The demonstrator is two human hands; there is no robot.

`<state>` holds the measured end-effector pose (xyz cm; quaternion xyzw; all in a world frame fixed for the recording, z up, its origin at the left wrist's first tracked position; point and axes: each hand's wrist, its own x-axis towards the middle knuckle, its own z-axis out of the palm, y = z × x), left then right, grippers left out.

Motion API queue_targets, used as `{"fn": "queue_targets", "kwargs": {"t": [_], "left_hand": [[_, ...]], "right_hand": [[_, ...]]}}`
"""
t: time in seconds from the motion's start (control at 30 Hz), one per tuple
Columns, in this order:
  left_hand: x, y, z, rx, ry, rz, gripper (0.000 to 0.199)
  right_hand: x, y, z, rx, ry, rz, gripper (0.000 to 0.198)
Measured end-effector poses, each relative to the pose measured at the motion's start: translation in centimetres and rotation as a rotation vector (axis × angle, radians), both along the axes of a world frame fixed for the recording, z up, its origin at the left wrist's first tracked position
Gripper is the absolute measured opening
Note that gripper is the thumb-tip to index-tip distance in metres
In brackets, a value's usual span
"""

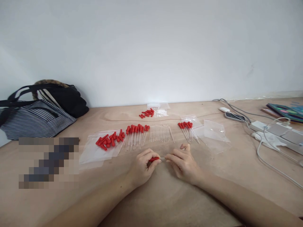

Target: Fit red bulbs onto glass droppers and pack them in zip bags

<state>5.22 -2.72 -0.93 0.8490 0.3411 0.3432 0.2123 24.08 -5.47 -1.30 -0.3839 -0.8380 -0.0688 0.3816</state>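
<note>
Striped bag (40,119) at far left, well apart from the work. Loose bulbs (113,142) heaped on a clear bag (89,157) — presumably to keep them together. Beside them, capped droppers (136,129) in a row, red ends far, probably for easy counting. Left hand (145,165), near centre: thumb and fingers closed on a red bulb (154,159). Bare tubes (160,134) lie side by side beyond, likely for single pick-up. Right hand (183,163): fingertips pinched on a slim tube (162,159), little gap between the hands — opposed grips seem to keep tube and bulb in line. How deep the tube sits: cannot tell. Farther right, a smaller capped group (185,125), then a flat bag (214,131) and a grey device (234,117).
</note>
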Motion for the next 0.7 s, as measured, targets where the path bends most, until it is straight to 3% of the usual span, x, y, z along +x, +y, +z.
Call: {"fn": "queue_targets", "kwargs": {"t": [0.17, 0.37, 0.53, 0.7], "left_hand": [[0.02, 0.13, 0.04, 0.042, 0.026, 0.042, 0.018], [-0.39, 0.41, 0.42, 0.039, 0.002, -0.008, 0.021], [-0.26, 0.29, 0.24, 0.152, -0.022, -0.007, 0.003], [0.11, 0.09, -0.17, 0.193, -0.094, -0.03, 0.004]], "right_hand": [[0.03, 0.15, 0.18, -0.065, 0.007, 0.017, 0.022], [0.59, 0.62, 0.31, -0.168, -0.01, 0.033, 0.02], [0.6, 0.51, 0.42, -0.222, 0.023, 0.048, 0.02], [0.49, 0.35, 0.54, -0.251, 0.037, 0.066, 0.021]]}}
